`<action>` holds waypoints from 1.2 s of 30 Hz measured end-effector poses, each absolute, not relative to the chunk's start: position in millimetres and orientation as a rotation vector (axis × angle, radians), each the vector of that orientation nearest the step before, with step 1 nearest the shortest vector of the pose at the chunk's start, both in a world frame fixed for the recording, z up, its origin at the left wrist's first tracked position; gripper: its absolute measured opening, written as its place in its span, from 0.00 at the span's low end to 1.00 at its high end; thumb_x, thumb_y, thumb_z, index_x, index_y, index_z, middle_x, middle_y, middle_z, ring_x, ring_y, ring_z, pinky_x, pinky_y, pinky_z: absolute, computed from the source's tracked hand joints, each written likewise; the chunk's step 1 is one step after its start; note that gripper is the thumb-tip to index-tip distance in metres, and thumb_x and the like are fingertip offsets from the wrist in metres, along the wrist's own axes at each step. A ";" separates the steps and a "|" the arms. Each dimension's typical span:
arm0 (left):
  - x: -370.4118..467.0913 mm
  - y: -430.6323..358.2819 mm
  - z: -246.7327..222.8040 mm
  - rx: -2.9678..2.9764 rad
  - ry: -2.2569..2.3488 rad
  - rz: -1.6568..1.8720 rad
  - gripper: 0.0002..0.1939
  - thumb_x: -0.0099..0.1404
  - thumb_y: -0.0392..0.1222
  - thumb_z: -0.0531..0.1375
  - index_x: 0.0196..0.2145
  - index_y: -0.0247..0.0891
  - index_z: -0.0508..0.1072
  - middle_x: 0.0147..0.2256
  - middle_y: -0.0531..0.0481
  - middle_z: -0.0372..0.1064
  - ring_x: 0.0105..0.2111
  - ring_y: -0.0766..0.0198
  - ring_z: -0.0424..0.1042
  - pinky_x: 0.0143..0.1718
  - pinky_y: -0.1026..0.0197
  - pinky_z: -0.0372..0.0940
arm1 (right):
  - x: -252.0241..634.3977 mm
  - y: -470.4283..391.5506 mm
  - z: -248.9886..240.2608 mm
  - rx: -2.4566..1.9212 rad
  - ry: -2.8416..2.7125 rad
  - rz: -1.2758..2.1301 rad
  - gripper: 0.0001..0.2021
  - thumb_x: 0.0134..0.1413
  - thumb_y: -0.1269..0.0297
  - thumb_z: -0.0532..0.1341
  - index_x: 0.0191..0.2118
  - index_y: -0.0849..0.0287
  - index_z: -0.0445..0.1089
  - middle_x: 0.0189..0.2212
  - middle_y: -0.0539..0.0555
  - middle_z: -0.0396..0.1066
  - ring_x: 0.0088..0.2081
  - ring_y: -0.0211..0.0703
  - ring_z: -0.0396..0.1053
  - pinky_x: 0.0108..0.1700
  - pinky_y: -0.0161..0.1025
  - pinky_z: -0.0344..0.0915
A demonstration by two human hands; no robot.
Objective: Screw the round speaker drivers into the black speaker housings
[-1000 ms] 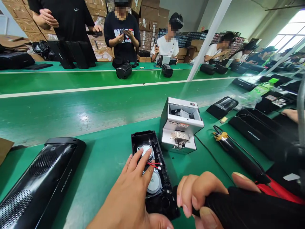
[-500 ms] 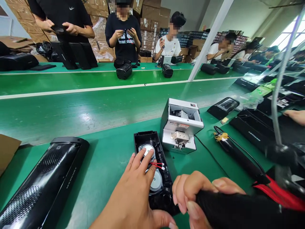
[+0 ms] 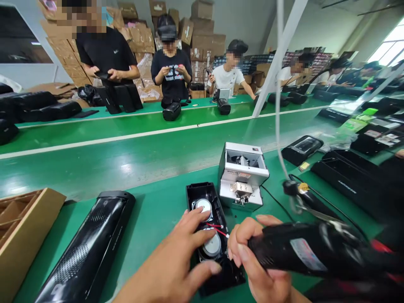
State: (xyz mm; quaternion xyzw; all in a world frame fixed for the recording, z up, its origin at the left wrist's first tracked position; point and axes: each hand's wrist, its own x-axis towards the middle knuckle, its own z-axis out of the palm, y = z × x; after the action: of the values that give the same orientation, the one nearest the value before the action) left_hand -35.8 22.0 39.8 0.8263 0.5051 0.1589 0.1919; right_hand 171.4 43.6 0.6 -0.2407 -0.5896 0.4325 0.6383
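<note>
A black speaker housing (image 3: 221, 275) lies open in front of me, with two round silver speaker drivers (image 3: 212, 246) and red wires (image 3: 217, 227) inside. My left hand (image 3: 179, 248) rests over it, fingers spread, fingertips on the upper driver. Wrapped round the front end of a black electric screwdriver (image 3: 293, 248) is my right hand (image 3: 252, 252), at the housing's right edge. The screwdriver's tip is hidden by my fingers. Just behind the housing stands a white and black screw feeder (image 3: 243, 176).
A black speaker (image 3: 88, 244) with perforated grilles lies at left, beside a cardboard box (image 3: 28, 235). A second screwdriver (image 3: 318, 210) with its cable and a black casing (image 3: 344, 181) are at right. A hanging cord (image 3: 278, 92) comes down near the feeder. Co-workers stand across the green bench (image 3: 132, 168).
The view has tilted up and shifted left, so things sit lower and more to the right. My right hand's screwdriver shows more of its body, and the hanging cord has swung left.
</note>
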 end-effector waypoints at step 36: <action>-31.7 32.8 -36.4 3.014 1.460 0.740 0.20 0.74 0.50 0.62 0.58 0.40 0.73 0.33 0.56 0.77 0.30 0.63 0.76 0.33 0.57 0.66 | 198.7 139.8 61.8 -0.481 -1.387 0.573 0.32 0.66 0.73 0.64 0.70 0.42 0.57 0.29 0.43 0.69 0.24 0.39 0.67 0.30 0.44 0.69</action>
State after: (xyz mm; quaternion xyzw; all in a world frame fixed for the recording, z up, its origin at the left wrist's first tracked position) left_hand -31.7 32.8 -36.4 0.8697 0.4213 0.2135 -0.1435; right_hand 198.7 139.8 61.8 -0.2164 -0.6241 0.2577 0.7052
